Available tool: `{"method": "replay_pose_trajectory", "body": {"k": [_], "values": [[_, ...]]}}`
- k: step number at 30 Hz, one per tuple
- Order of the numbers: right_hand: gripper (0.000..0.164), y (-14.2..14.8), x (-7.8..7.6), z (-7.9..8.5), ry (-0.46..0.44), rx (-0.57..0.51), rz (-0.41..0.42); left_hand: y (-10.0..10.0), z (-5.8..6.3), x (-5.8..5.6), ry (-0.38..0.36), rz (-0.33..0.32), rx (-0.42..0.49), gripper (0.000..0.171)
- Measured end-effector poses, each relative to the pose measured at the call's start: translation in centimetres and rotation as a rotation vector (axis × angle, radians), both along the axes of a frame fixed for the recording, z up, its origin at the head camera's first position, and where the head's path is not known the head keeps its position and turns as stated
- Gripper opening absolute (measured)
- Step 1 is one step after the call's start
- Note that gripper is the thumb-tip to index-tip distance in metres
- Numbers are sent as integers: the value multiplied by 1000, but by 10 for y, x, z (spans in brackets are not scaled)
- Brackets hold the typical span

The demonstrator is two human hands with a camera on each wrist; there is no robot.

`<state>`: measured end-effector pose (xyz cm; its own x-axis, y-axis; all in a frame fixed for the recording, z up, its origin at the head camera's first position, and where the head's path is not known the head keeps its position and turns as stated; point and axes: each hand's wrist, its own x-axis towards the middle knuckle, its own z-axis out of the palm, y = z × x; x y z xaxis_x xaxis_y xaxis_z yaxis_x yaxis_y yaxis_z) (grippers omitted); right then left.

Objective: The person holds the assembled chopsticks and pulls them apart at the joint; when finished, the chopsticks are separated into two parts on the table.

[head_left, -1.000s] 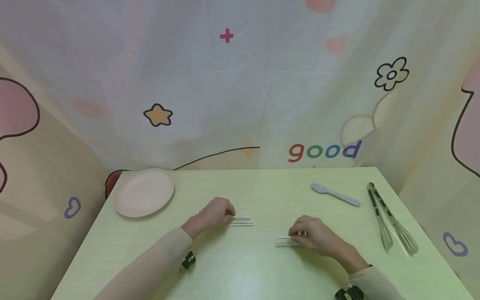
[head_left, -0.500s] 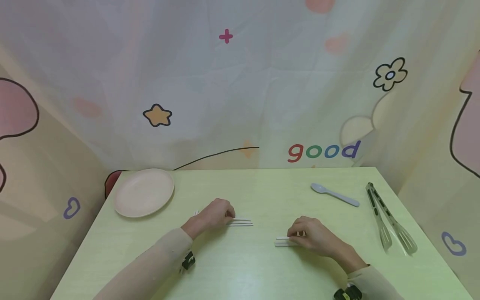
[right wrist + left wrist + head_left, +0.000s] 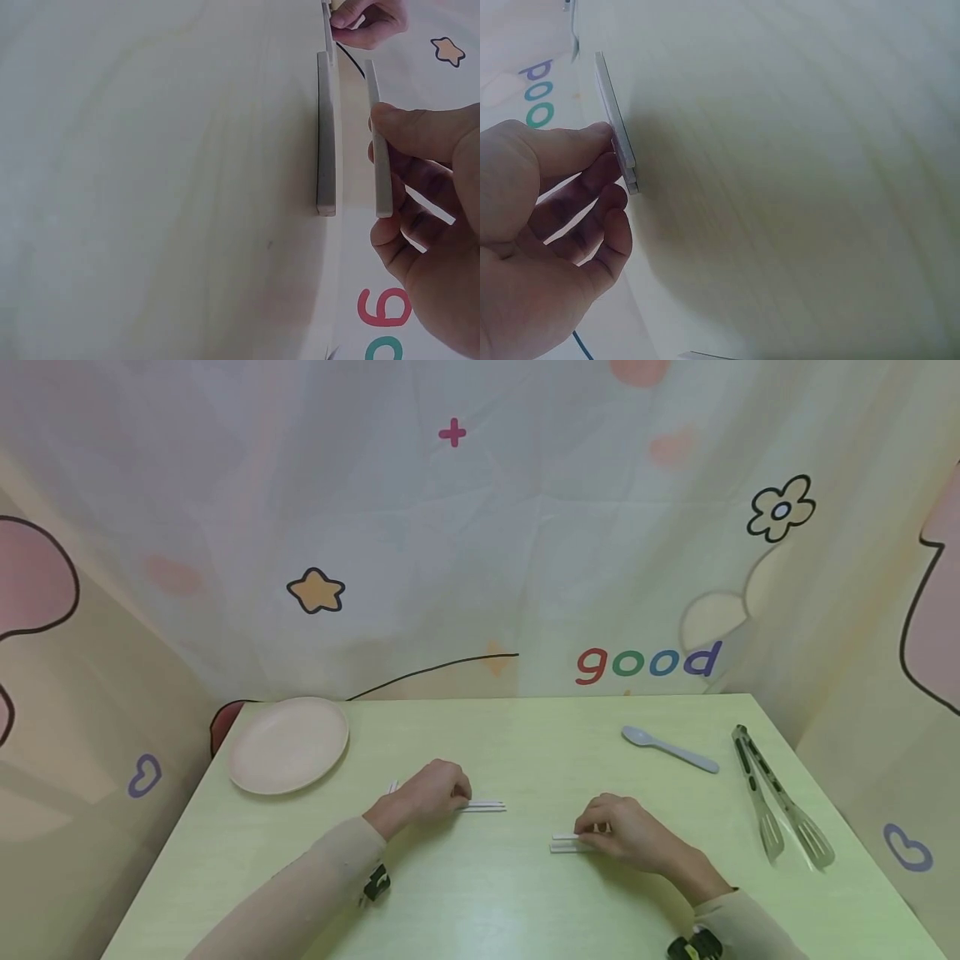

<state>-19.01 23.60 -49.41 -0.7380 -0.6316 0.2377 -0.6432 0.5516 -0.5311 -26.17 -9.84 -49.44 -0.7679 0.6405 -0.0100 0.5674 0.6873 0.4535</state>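
Note:
Left of the table's middle, my left hand (image 3: 431, 789) pinches a thin white bar between thumb and fingers. In the left wrist view this bar (image 3: 613, 97) lies flush along another one, edges nearly aligned. The ends of the white bars (image 3: 487, 807) stick out to the right of the hand. My right hand (image 3: 624, 832), further right and nearer, pinches a second thin white bar (image 3: 382, 176). It hangs parallel over a thicker white bar (image 3: 325, 142) on the table, with a gap between them. Part of each held bar is hidden by fingers.
A pale round plate (image 3: 288, 747) sits at the back left of the table (image 3: 480, 902). A grey-blue spoon (image 3: 667, 749) lies at the back right, beside metal tongs (image 3: 768, 797). Behind the left wrist shows a short white piece (image 3: 393, 786).
My left hand has lowered slightly, bringing its bar down against the one beneath. The right hand and its bar stay almost still.

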Motion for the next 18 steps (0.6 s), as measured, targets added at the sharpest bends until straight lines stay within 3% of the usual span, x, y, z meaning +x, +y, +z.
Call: {"method": "replay_pose_trajectory", "body": {"k": [11, 18], "values": [[10, -3, 0, 1, -10, 29, -16, -3, 2, 2, -8, 6, 10, 6], [10, -4, -1, -1, -12, 47, -14, -8, 6, 10, 37, 8, 31, 9]]}}
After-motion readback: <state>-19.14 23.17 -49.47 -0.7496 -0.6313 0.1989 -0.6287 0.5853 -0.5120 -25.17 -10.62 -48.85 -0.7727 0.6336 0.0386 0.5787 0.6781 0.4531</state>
